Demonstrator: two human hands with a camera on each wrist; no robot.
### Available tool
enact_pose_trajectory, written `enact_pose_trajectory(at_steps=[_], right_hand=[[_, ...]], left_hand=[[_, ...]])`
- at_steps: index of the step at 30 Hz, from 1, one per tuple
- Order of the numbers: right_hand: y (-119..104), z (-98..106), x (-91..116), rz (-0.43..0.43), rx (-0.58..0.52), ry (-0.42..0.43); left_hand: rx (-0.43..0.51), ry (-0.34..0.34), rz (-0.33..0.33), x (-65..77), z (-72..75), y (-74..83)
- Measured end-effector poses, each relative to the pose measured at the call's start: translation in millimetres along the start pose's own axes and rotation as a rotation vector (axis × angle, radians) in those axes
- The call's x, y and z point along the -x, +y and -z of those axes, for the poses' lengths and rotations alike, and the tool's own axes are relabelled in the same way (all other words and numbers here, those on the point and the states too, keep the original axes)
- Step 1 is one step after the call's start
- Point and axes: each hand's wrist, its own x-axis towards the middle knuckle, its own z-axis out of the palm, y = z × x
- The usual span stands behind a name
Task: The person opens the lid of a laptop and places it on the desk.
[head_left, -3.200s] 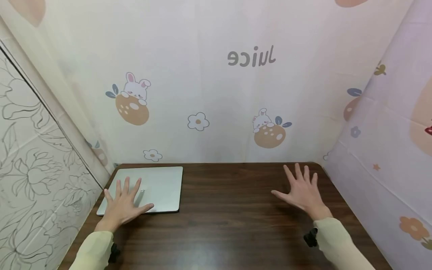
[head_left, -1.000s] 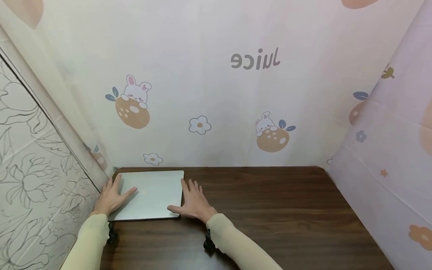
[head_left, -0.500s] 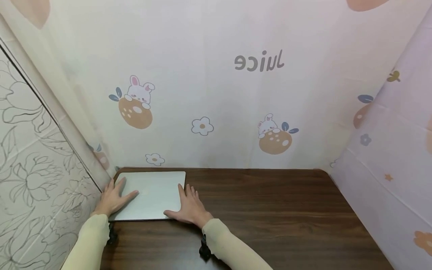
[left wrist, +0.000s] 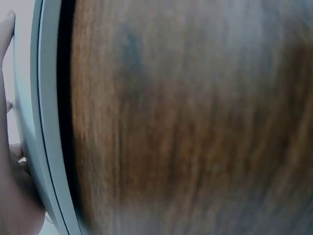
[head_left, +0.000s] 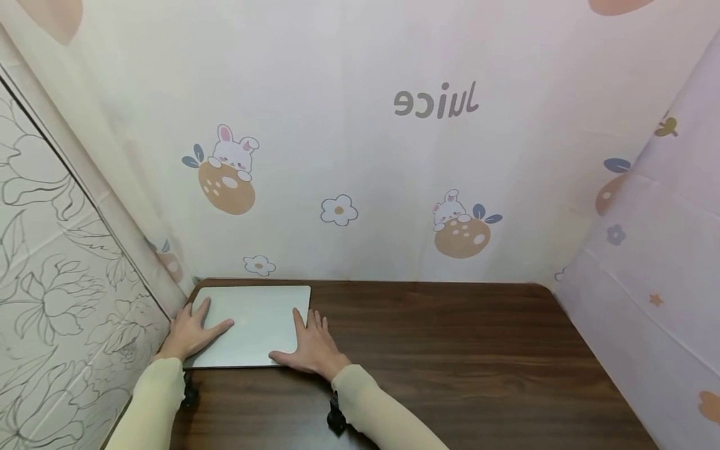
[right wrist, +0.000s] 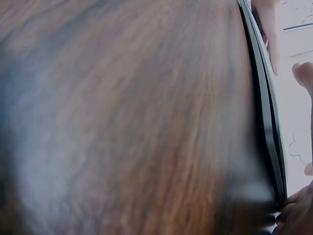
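A closed silver laptop point(head_left: 255, 322) lies at the back left of the table. My left hand point(head_left: 188, 334) grips its left side, thumb on the lid and fingers along the far edge. My right hand point(head_left: 317, 347) holds the front right corner, its thumb over the lid and its fingers at the right side. In the left wrist view the laptop's edge point(left wrist: 49, 98) runs down beside my left hand point(left wrist: 17, 196). The right wrist view has the laptop's dark-lined front edge point(right wrist: 266, 112), with bent fingertips point(right wrist: 293, 210) at its corner.
The brown wood-grain table point(head_left: 478, 362) extends to the right of the laptop. A printed curtain point(head_left: 349, 125) hangs behind it, close to the laptop's back edge. A flower-patterned panel point(head_left: 50, 287) stands along the left side. Black wrist cameras point(head_left: 336, 420) hang below the sleeves.
From above the lid, my left hand has moved to the laptop's left side. My right hand has come from the table's far right to the laptop's right corner and settled there.
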Motion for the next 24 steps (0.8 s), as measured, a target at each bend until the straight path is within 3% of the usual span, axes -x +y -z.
enact_pose_trajectory(at_steps=[8, 24], right_hand=[[-2, 0, 1, -0.016, 0.028, -0.004], [-1, -2, 9, -0.072, 0.070, -0.003]], left_hand=[[0.004, 0.014, -0.046, 2.1, -2.1, 3.4], [-0.006, -0.023, -0.049, 7.6, -1.4, 12.2]])
